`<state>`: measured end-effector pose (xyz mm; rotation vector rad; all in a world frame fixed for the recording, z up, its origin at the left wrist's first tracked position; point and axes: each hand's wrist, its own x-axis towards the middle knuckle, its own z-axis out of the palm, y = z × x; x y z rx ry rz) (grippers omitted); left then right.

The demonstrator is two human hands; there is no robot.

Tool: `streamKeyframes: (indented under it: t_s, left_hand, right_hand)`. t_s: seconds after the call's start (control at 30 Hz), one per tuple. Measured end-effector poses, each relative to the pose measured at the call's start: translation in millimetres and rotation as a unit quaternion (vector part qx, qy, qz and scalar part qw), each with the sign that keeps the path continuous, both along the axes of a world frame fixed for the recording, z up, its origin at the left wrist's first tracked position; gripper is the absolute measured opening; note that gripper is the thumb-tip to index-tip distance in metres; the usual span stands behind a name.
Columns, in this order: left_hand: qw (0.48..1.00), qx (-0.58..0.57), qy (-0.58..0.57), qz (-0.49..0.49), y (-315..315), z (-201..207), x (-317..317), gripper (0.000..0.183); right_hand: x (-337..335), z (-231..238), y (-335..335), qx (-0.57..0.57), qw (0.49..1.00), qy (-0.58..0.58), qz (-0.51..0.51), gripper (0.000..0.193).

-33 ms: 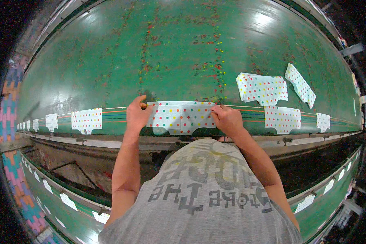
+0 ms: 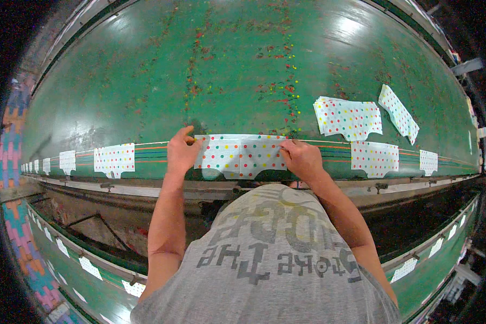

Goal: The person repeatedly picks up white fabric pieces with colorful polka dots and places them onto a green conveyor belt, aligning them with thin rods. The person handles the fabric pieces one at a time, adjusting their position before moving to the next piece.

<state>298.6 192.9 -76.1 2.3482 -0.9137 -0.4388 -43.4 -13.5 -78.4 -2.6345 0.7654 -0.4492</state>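
Barely anything has changed: our two hands stand over the same dotted cloth (image 2: 237,157), and from that we judge the work to be at a pause or a careful adjustment, with the cloth neither lifted nor let go. It lies flat along the near edge of the green counter (image 2: 119,102), straight in front of us, its straight side away from us and its narrower middle part toward us.

Our left hand (image 2: 181,153) is at the far left corner, thumb on or just beside the cloth and a finger held apart from it; we cannot tell whether any other fingers grip. Our right hand (image 2: 304,159) has its fingertips drawn together at the far right corner and seems to pinch it.

Against the earlier frame, we find only a hair's shift leftward of the cloth and its neighbours, perhaps just our head moving. Both hands keep their places. The left neighbour piece (image 2: 115,159) and right neighbour piece (image 2: 375,156) still lie in the same row, over the coloured stripes (image 2: 159,153). Beyond the right one, the stack of dotted pieces (image 2: 349,116) and the slanted bundle (image 2: 398,113) beside it look untouched.
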Motion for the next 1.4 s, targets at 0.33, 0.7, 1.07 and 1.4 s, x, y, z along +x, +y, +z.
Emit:
streamKeyframes:
  t_s: [0.33, 0.7, 1.07, 1.4]
  left_hand:
    - [0.993, -0.034, -0.109, 0.014, -5, 25, -6, 0.057]
    - [0.93, -0.015, -0.088, -0.357, -35, 38, -121, 0.057]
    - [0.935, 0.057, -0.078, -0.34, -42, 42, -136, 0.057]
    - [0.935, 0.054, -0.063, -0.345, -44, 54, -133, 0.059]
  right_hand:
    - [4, 0, -12, 0.041, 0.999, 0.007, 0.007, 0.011]
    - [6, -3, -31, 0.051, 0.996, -0.035, -0.071, 0.017]
    - [13, -5, -48, 0.067, 0.998, -0.008, -0.018, 0.009]
    - [14, 10, -50, 0.096, 0.992, 0.029, 0.077, 0.013]
